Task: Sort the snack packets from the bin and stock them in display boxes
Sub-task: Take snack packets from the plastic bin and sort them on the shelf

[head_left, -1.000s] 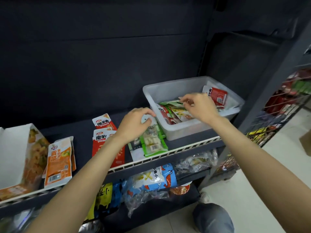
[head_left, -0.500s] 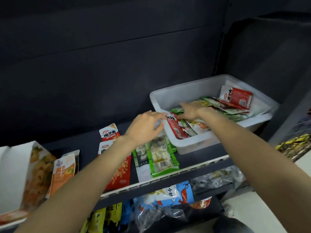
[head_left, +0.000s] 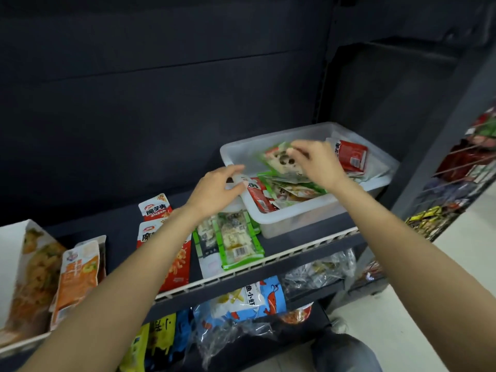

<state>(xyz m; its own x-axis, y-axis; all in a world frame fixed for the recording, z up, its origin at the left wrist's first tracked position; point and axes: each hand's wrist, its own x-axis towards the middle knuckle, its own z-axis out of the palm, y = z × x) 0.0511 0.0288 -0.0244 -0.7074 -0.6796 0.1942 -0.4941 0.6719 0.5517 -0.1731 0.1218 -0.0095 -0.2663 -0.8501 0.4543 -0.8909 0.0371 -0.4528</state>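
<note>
- 1 translucent plastic bin [head_left: 316, 210] sits on the dark shelf [head_left: 308, 238], with a loose heap of glossy packets inside.
- The right hand [head_left: 319, 163] pinches 1 green-edged packet [head_left: 279, 161] above the bin, tilted, its long axis running up-left.
- The left hand [head_left: 217, 187] grips 1 red-and-white packet [head_left: 257, 196] at the bin's near-left rim.
- 2 green flat packets [head_left: 236, 241] lie beside the bin.

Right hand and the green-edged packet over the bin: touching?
Touching. The head view shows the right hand pinching the top edge of the green-edged packet, which hangs lifted above the other packets in the bin.
</note>
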